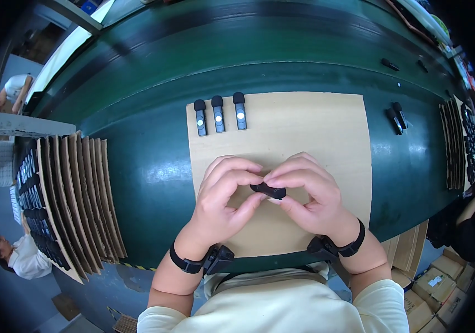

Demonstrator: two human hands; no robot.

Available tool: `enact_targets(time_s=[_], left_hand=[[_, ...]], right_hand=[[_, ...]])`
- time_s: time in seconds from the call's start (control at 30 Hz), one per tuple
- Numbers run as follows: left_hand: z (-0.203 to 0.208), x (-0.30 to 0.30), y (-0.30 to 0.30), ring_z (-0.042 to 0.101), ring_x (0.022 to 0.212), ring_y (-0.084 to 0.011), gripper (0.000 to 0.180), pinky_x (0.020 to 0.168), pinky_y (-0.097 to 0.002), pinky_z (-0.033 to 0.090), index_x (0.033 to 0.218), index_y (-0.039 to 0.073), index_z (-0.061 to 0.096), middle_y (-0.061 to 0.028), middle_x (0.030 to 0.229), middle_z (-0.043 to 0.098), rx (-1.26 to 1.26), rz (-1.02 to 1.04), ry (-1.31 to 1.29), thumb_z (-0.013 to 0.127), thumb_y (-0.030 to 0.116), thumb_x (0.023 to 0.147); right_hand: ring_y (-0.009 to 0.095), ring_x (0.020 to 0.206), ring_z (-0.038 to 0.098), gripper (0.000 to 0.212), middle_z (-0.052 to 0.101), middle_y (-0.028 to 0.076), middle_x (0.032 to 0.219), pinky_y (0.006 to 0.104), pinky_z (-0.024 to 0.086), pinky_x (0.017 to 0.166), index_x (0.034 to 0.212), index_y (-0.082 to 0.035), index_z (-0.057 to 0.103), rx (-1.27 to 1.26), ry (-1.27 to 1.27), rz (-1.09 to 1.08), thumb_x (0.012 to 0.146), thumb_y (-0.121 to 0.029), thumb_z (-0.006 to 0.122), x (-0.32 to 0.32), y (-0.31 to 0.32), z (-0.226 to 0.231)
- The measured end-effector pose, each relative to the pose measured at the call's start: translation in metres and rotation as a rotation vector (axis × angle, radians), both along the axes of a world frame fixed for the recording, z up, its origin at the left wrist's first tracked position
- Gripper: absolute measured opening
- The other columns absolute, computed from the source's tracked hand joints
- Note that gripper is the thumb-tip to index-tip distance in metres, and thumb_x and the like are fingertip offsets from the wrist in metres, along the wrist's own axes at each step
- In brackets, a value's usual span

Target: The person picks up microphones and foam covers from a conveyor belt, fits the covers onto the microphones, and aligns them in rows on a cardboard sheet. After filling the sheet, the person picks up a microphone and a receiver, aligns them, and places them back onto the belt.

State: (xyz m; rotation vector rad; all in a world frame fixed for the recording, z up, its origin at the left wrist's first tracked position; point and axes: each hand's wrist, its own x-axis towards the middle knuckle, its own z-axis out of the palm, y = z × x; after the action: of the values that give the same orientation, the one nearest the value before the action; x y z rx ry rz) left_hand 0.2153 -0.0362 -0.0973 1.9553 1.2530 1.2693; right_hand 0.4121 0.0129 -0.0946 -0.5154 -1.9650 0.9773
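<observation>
Both my hands meet above the tan cardboard sheet [315, 125], fingertips pinched on a small black clip-on microphone [268, 191]. My left hand [227, 191] grips its left end, and my right hand [308, 190] has hold of the other. The fingers hide part of it, so its finer details do not show. Along the sheet's far left edge lie three similar microphones, the left one [201, 123], the middle one [219, 119] and the right one [240, 114]. Each has a black foam tip pointing away from me and a pale round spot on its body.
Upright cardboard sheets [84, 200] bearing black pieces stand at the left; another such stack [453, 147] is at the far right. Two black microphones [396, 118] lie right of my sheet on the green table [148, 161]. Cartons [434, 283] fill the lower right. A person [21, 255] is at left.
</observation>
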Motion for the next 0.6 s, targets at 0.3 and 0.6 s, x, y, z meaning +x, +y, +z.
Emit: enact_targets(time_s=[0.3, 0.6], left_hand=[[-0.009, 0.000, 0.002, 0.058, 0.098, -0.0316, 0.033, 0.086, -0.0401, 0.047, 0.096, 0.004, 0.063, -0.0121, 0.106, 0.062, -0.085, 0.107, 0.068, 0.079, 0.003, 0.068], [-0.016, -0.003, -0.001, 0.054, 0.107, -0.0334, 0.038, 0.094, -0.0411, 0.044, 0.102, 0.004, 0.061, -0.0120, 0.109, 0.057, -0.217, 0.112, 0.157, 0.080, 0.007, 0.068]], right_hand=[[0.025, 0.083, 0.065, 0.029, 0.068, 0.012, 0.099, 0.0332, 0.051, 0.074, 0.104, -0.002, 0.064, 0.000, -0.107, -0.121, 0.077, 0.006, 0.069, -0.011, 0.001, 0.005], [0.031, 0.086, 0.064, 0.028, 0.066, 0.013, 0.102, 0.0367, 0.053, 0.075, 0.101, -0.001, 0.062, 0.271, -0.361, -0.246, 0.075, 0.003, 0.072, -0.014, 0.048, -0.001]])
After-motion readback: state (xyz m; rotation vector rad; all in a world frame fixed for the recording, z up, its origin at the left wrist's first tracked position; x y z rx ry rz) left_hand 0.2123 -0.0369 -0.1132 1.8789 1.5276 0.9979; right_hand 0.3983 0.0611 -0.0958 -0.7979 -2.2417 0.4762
